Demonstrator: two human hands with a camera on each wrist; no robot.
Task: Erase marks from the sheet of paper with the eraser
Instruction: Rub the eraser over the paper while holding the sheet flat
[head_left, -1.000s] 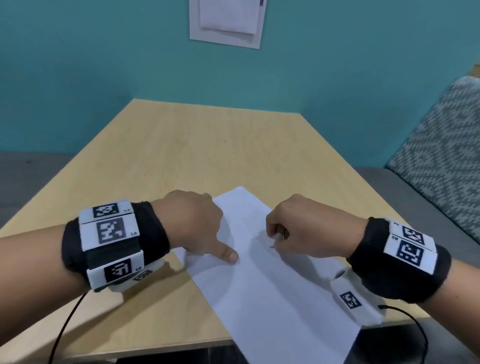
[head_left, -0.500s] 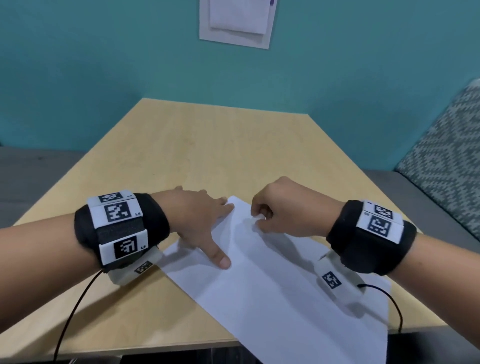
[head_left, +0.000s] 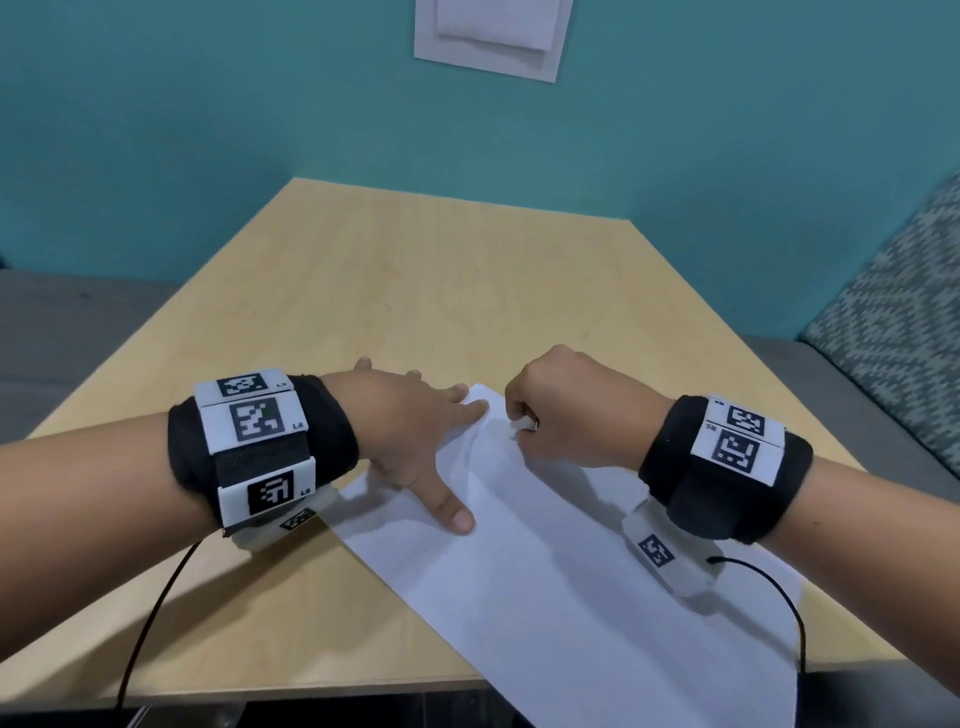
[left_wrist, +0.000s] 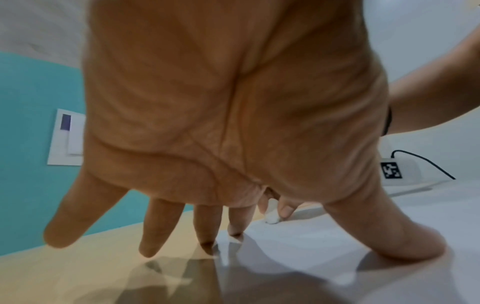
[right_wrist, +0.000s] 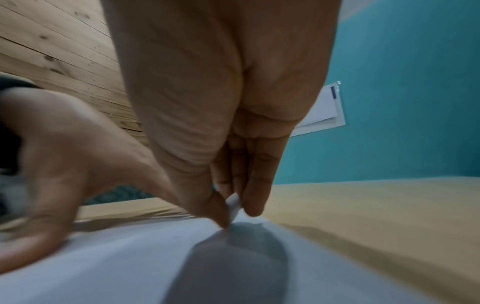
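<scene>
A white sheet of paper (head_left: 545, 571) lies slanted on the wooden table (head_left: 415, 291), its near end hanging over the front edge. My left hand (head_left: 415, 436) lies spread and flat, thumb and fingertips pressing the sheet's far left edge (left_wrist: 298, 267). My right hand (head_left: 566, 410) pinches a small white eraser (head_left: 521, 427) between thumb and fingers, its tip down on the paper near the far corner. The eraser (right_wrist: 233, 206) shows clearly in the right wrist view, and the eraser (left_wrist: 272, 218) appears past my left fingers (left_wrist: 207, 224). No marks are visible on the sheet.
A teal wall (head_left: 208, 130) with a white holder (head_left: 491, 36) stands behind the table. A patterned cushion (head_left: 893, 332) sits at the right. Black cables (head_left: 150, 618) trail from both wristbands toward the front edge.
My right hand has moved the eraser up the sheet toward its far corner. My left hand spread its fingers out and shifted slightly farther along the paper's edge.
</scene>
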